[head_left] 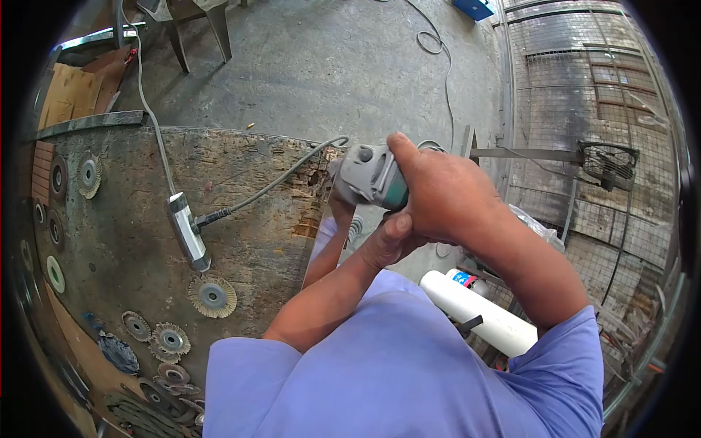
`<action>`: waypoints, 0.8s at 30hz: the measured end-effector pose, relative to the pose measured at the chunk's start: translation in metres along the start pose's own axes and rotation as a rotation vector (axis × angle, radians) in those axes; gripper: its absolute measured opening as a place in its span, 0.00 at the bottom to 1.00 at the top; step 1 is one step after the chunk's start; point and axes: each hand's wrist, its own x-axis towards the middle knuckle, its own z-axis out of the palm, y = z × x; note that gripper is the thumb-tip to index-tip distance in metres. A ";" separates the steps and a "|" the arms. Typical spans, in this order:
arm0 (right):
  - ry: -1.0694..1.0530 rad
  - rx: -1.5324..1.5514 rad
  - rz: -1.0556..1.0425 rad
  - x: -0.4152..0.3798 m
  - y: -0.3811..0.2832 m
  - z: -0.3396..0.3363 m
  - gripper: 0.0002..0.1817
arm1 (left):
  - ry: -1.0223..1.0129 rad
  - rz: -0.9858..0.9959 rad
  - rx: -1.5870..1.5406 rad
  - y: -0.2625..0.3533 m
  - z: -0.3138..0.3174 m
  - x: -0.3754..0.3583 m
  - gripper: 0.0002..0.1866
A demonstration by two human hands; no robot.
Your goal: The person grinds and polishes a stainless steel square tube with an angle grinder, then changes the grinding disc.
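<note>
An angle grinder (365,174) with a grey head and a green body is held above the right edge of the workbench. My right hand (449,191) wraps over its body from the right. Below it, my left hand (391,237) is closed around the tool's lower side, where a black part shows; most of those fingers are hidden. The grinder's disc cannot be made out. Under the head, a shiny mirror-like sheet (320,252) lies along the bench edge and reflects my left arm.
On the wooden workbench (248,175) lie a power strip (188,232) with a plugged-in cable, a flap disc (212,295) and several more discs at the left. A white cylinder (478,310) stands at my right. A cable (447,80) runs over the floor; a fan (610,164) is beyond.
</note>
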 end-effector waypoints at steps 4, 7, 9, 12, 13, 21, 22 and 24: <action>-0.018 -0.035 0.049 -0.012 0.002 -0.003 0.37 | -0.004 -0.074 -0.017 -0.013 -0.001 0.000 0.61; 0.025 -0.006 0.011 -0.007 0.002 -0.001 0.36 | 0.033 -0.030 0.016 -0.004 -0.001 -0.001 0.61; 0.000 -0.007 0.018 0.001 -0.003 -0.005 0.36 | 0.052 -0.009 0.044 0.004 0.001 -0.001 0.60; 0.012 0.036 0.023 -0.002 0.004 0.000 0.36 | 0.047 -0.032 0.061 0.005 0.001 0.001 0.58; 0.026 0.051 0.022 -0.005 0.010 0.002 0.36 | 0.045 -0.055 0.058 -0.007 -0.004 0.001 0.57; 0.063 0.164 0.133 -0.028 0.054 0.037 0.44 | 0.025 -0.245 0.050 -0.043 -0.012 0.003 0.48; 0.092 0.188 0.099 -0.030 0.056 0.038 0.44 | 0.043 -0.256 0.092 -0.043 -0.013 0.002 0.47; 0.108 0.225 0.065 -0.031 0.059 0.042 0.47 | 0.104 -0.224 0.121 -0.040 -0.010 -0.001 0.46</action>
